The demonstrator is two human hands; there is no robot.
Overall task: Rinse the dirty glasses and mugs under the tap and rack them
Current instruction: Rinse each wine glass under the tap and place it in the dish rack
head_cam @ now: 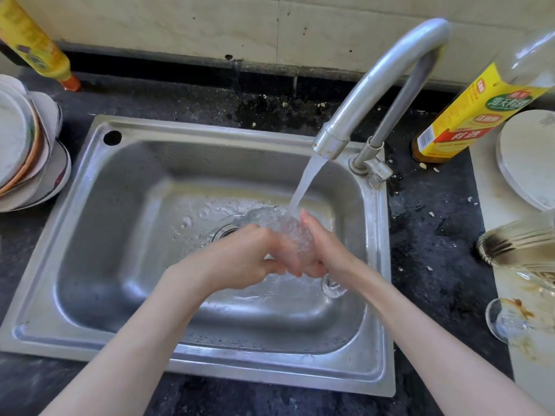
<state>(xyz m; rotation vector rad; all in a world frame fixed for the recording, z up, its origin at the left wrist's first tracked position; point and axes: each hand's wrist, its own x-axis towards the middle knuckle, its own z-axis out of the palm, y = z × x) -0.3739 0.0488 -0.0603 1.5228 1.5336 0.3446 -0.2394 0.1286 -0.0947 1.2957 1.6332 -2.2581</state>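
A clear stemmed glass point(292, 232) lies tilted between my hands over the steel sink point(90, 205), its bowl under the water running from the curved tap point(387, 73). Its round foot point(332, 285) sticks out below my right hand. My left hand point(249, 256) curls round the bowl from the left. My right hand point(326, 247) grips it from the right. Foaming water hides most of the bowl. Two dirty glasses point(516, 244) stand at the right edge, one with a stained foot point(510, 319).
Stacked plates and bowls point(27, 145) sit on the dark counter to the left. A yellow bottle point(39, 46) stands at the back left, a yellow-labelled bottle point(468, 115) by the tap, and a white plate point(528, 157) on the right.
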